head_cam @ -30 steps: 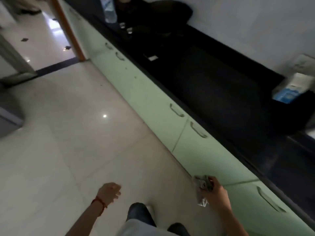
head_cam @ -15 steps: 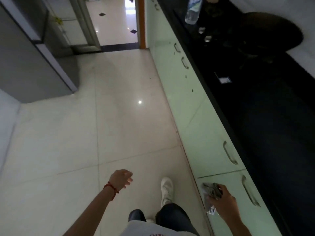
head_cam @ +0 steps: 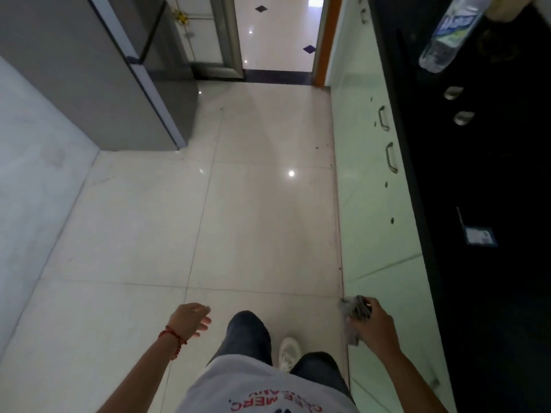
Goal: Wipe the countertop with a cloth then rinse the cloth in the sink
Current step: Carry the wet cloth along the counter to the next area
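1. Head view: the right hand (head_cam: 376,326) is closed around a crumpled grey cloth (head_cam: 354,314), which bunches out ahead of the knuckles and hangs a little below them. The left hand (head_cam: 190,318) carries nothing, fingers loosely curled, and swings beside the raised knee.
2. The black tabletop (head_cam: 477,263) runs to the right of the right hand and on ahead of it, its long axis pointing away from the person; green cabinets (head_cam: 372,204) lie between hand and top. The right hand is the nearer one; the left is well apart, over the floor (head_cam: 253,219).
3. No sink shows, so I cannot tell which way it lies. A bottle (head_cam: 447,31) and a small card (head_cam: 478,235) rest on the tabletop, far ahead and right of the cloth.
4. Against the earlier frames, the view has swung leftward toward the doorway, the tabletop has slid to the right edge, and the person has stepped forward; the grip on the cloth is unchanged.
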